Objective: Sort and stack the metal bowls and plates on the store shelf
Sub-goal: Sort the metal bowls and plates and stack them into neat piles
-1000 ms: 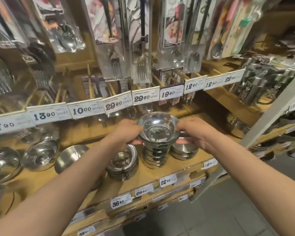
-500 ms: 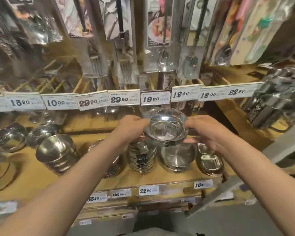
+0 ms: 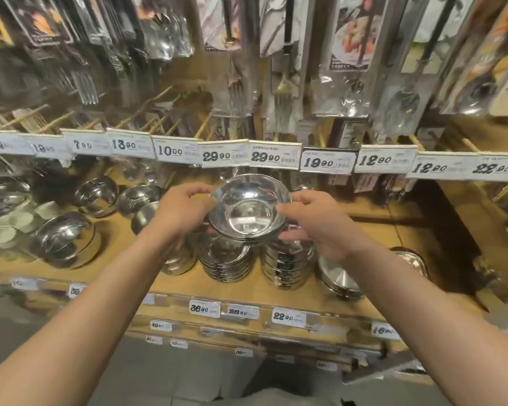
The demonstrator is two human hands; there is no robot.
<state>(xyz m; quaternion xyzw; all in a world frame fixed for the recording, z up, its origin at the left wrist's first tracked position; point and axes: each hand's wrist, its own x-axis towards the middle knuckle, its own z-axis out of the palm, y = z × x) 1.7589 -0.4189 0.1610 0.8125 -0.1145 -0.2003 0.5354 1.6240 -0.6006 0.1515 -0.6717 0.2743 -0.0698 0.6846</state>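
**Fingers Pinching Bowl Rims Above Shelf Stacks**

Fingers of left hand (image 3: 185, 210) and right hand (image 3: 317, 221) gripping opposite rims of nested bowls (image 3: 248, 210), held above two shelf stacks (image 3: 228, 263). Keep level, centre over matching stack, lower gently, release both sides together.

Housewares shop aisle, price tags (image 3: 327, 161) along wooden shelf (image 3: 170, 284) edges, packaged utensils (image 3: 351, 54) hanging above

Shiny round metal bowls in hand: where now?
Head view, centre: the small stack of shiny round metal bowls is held between left hand and right hand, above two shelf stacks.
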